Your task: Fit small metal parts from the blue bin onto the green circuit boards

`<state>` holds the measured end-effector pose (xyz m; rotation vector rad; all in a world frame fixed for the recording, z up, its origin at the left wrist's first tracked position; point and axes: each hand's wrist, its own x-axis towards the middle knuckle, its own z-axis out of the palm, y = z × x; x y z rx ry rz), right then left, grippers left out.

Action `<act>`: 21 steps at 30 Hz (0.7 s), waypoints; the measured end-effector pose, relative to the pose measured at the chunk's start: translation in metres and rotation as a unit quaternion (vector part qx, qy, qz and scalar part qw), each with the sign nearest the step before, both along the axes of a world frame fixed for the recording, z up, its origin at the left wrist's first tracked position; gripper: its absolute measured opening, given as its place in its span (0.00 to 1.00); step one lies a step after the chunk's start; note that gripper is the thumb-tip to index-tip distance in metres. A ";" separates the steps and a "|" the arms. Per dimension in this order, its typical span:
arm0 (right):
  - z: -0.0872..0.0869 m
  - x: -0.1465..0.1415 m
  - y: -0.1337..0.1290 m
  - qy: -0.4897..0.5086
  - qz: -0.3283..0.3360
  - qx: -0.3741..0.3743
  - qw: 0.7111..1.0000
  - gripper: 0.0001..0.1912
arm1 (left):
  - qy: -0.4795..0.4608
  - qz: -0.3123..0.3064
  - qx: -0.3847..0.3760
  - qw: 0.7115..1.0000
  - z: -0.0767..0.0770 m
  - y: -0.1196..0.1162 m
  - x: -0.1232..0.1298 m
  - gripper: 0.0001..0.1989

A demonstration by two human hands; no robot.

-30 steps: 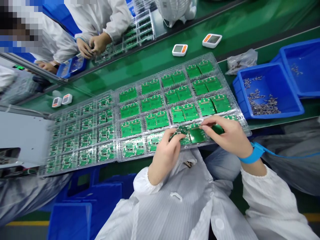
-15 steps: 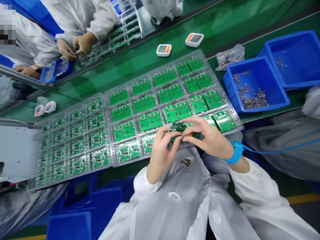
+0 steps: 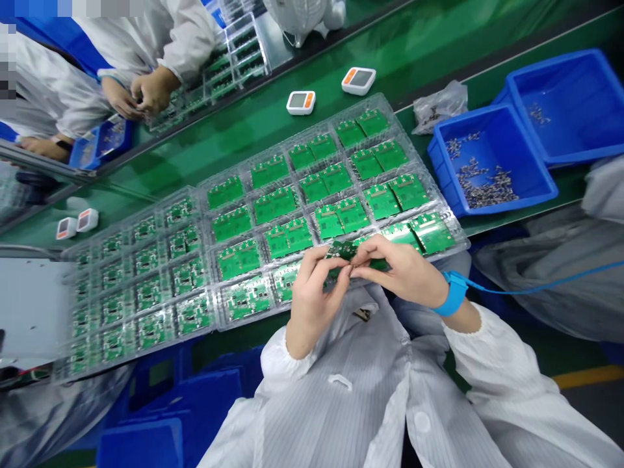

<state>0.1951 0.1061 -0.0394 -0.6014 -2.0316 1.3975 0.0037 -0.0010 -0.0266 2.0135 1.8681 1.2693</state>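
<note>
My left hand (image 3: 316,286) is closed on a small green circuit board (image 3: 342,249), its fingers round the board's near side. My right hand (image 3: 392,266), with a blue wrist strap (image 3: 453,294), pinches at the board's right edge. Thumb and fingertips of the right hand meet there on a tiny part, too small and covered to name. Both hands are just above the front edge of a clear plastic tray (image 3: 221,318), whose compartments hold several green circuit boards (image 3: 336,218). A second clear tray (image 3: 134,354) of boards adjoins it on the left.
Two blue bins (image 3: 517,116) at the right hold small metal parts (image 3: 487,188), beside a plastic bag (image 3: 441,107). White-and-orange devices (image 3: 301,103) stand behind the trays. Across the bench, another person's hands (image 3: 146,94) work over a tray. A grey panel (image 3: 32,312) is at the far left.
My right hand's fingers have drawn in closer together at the board's edge. My left hand keeps its hold on the board. The whole view has shifted slightly.
</note>
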 end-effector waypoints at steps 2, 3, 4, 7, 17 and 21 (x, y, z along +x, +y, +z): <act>0.000 0.000 0.000 0.000 -0.001 0.003 1.000 0.11 | 0.010 0.003 0.005 1.000 -0.001 0.001 0.001 0.02; 0.001 0.000 0.000 0.002 -0.002 0.009 1.000 0.10 | 0.011 0.004 0.010 1.000 -0.002 0.002 0.001 0.02; 0.001 -0.001 0.000 0.004 -0.003 0.019 1.000 0.10 | 0.010 0.004 0.014 1.000 -0.003 0.002 0.001 0.02; 0.003 -0.002 0.000 0.002 -0.012 0.069 0.998 0.11 | 0.002 0.004 0.036 0.999 -0.005 0.002 0.001 0.03; 0.003 -0.005 0.001 -0.037 0.030 0.186 0.981 0.17 | 0.011 0.022 0.066 0.997 -0.008 0.001 0.000 0.01; 0.004 -0.003 0.001 -0.028 0.037 0.162 0.986 0.15 | 0.004 0.018 0.061 0.998 -0.006 0.000 0.001 0.02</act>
